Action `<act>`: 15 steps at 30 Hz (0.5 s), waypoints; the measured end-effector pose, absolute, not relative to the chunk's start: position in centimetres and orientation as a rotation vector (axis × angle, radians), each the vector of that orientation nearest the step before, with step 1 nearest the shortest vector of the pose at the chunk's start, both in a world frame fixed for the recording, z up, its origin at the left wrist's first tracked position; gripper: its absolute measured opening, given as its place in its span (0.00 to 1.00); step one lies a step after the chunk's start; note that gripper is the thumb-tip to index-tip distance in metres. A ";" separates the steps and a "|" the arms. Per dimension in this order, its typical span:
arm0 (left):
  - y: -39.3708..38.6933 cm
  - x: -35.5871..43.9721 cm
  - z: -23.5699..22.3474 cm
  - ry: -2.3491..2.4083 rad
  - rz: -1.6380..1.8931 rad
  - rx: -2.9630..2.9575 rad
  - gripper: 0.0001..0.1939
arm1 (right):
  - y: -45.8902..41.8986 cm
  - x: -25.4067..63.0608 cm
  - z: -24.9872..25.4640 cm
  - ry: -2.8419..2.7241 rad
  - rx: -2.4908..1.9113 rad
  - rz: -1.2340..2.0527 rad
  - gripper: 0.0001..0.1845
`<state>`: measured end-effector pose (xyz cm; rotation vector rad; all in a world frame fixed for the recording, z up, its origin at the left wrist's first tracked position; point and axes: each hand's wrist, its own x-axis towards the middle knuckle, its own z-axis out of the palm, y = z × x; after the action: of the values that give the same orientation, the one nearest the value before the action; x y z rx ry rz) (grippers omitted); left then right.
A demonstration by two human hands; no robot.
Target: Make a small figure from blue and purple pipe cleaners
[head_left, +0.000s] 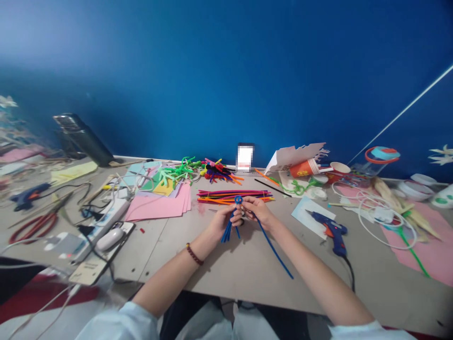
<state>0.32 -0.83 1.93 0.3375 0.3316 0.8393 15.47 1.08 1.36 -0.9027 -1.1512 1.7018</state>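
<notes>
1. Blue chenille stems (pixel 226 232) hang bunched in my left hand (pixel 223 221), pinched below a coiled loop (pixel 238 199), over the table (pixel 198 271).
2. Pinching a long strand (pixel 273 246), my right hand (pixel 257 210) partly hides its upper end.

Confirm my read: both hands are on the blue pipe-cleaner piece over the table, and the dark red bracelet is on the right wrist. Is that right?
Not quite: the head view shows the dark red bracelet on the left wrist, not the right. The left hand and right hand are both on the blue pipe-cleaner piece over the table.
</notes>
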 end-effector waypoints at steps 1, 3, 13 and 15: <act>-0.9 0.4 1.8 0.327 0.829 0.344 0.04 | 0.9 15.6 1.3 -1.169 -0.895 1.699 0.15; -1.1 0.5 1.7 0.323 0.810 0.358 0.04 | 0.8 15.9 1.5 -1.203 -0.895 1.688 0.15; -1.1 0.4 2.3 0.396 0.930 0.514 0.08 | 0.8 15.2 3.7 -1.145 -0.996 1.624 0.17; -1.1 0.3 2.6 0.438 0.948 0.537 0.10 | 0.5 14.8 4.0 -1.109 -1.023 1.605 0.17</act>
<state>0.31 -1.12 2.57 0.5371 0.4379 0.9484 14.79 0.54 4.00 -1.0230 -1.1095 1.6055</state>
